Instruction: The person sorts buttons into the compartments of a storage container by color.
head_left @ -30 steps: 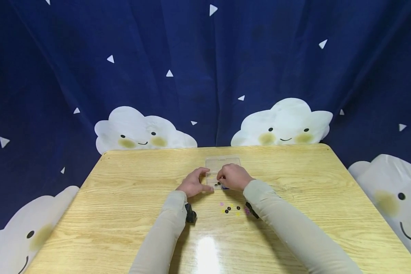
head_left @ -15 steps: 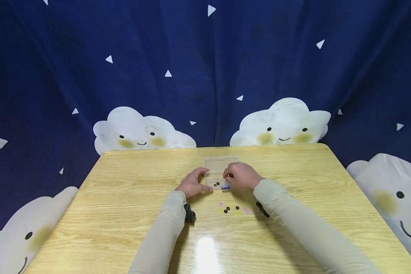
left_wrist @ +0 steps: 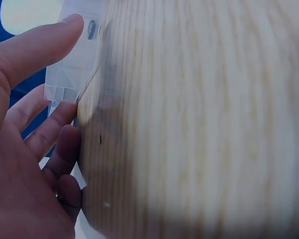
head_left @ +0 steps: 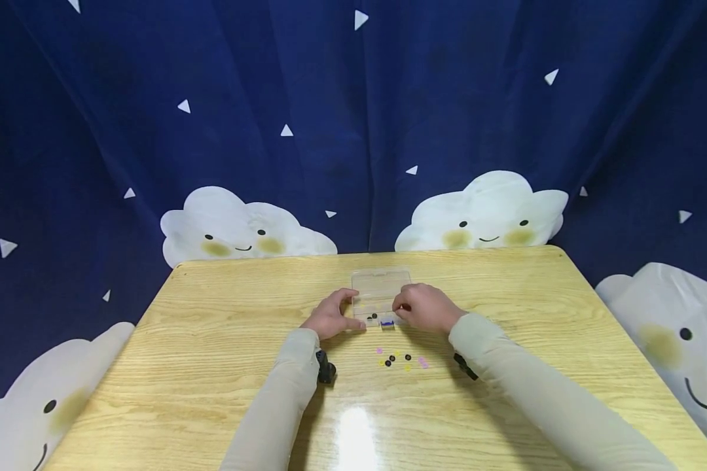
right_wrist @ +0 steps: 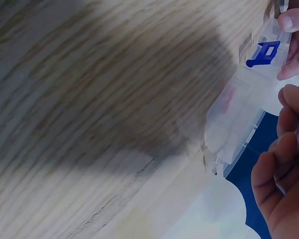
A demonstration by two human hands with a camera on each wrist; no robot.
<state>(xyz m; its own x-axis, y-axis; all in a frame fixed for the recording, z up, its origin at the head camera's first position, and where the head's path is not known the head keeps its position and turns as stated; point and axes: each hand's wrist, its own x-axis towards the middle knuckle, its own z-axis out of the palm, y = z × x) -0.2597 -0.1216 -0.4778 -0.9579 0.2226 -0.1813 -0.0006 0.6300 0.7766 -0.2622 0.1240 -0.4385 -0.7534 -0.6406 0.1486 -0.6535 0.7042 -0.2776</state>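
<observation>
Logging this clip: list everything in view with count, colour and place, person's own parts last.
Curtain: one, dark blue with white triangles and clouds, behind the table
Table: one, light wood, under the box
Box: one, clear, lid raised, between the hands
Latch: one, blue, box front
Black pieces in the box: two, black, front left
Yellow bits: count unclear, yellow, inside the box
Loose black pieces: three, black, nearer the person
Loose yellow pieces: about three, yellow, same scatter
Loose pink pieces: about three, pink, same scatter
Wrist devices: two, black, one per wrist
Sleeves: two, pale
Left hand: one, holding the box's left end
Right hand: one, at the box's right side
</observation>
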